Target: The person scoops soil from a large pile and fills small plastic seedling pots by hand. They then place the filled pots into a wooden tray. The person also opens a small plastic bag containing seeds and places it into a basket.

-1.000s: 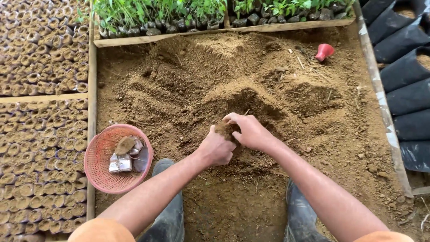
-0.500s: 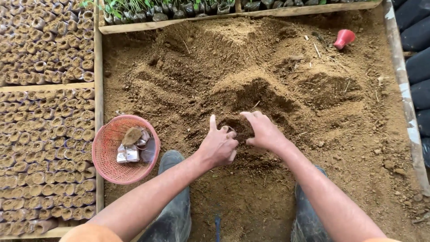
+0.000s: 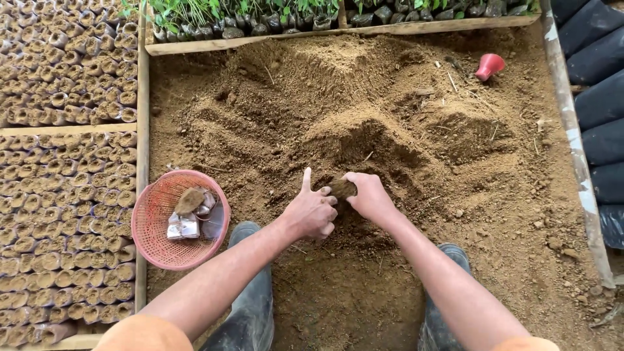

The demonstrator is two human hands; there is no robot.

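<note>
My left hand (image 3: 311, 211) and my right hand (image 3: 368, 196) meet over a bed of loose brown soil (image 3: 364, 136). Between them sits a small soil-filled bag (image 3: 341, 188), gripped by both hands; my left index finger points up. A dug hollow in the soil pile lies just beyond the hands. To my left, a pink mesh basket (image 3: 156, 247) holds a few flat clear bags and a lump of soil.
Wooden boards (image 3: 142, 130) frame the soil bed. Rows of several small filled bags (image 3: 65, 162) lie left of it. Green seedlings in dark bags (image 3: 260, 16) stand at the back. A red cup (image 3: 489, 65) lies far right; black bags (image 3: 601, 97) are at the right edge. My boots (image 3: 250, 312) are below.
My hands have drawn back from the hollow and closed together around the small bag, which now shows filled with soil between them. The view shifted slightly.
</note>
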